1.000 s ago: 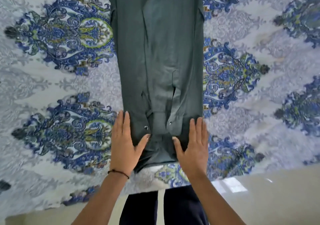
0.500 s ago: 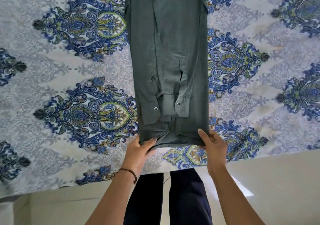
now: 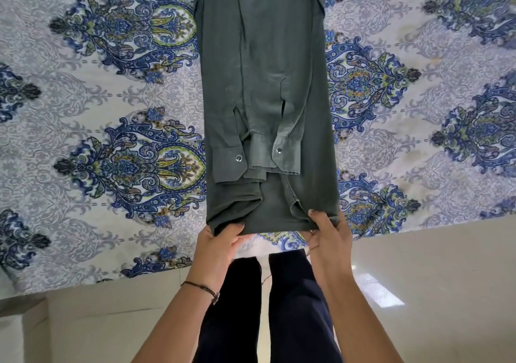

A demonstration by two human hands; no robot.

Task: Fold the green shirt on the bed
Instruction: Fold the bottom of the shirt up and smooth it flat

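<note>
Soft, light and limp, the green shirt (image 3: 265,83) lies as a long narrow strip on the patterned bed (image 3: 111,153), sleeves folded in with cuffs overlapping, so keep your left hand (image 3: 220,248) and right hand (image 3: 329,237) pinching its two near hem corners.

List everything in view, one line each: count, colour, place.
shirt: one, dark green, folded into a long strip down the middle of the bed, near hem at the bed edge
cuffs: two, green, each with a silver snap, lying on top of the shirt
bedsheet: one, white with blue and green paisley, covering the bed
floor: cream, glossy, below the bed edge
trousers: one pair, dark navy, bottom centre
bracelet: one, dark, on the left wrist
left hand: gripping the near left corner of the hem
right hand: gripping the near right corner
</note>
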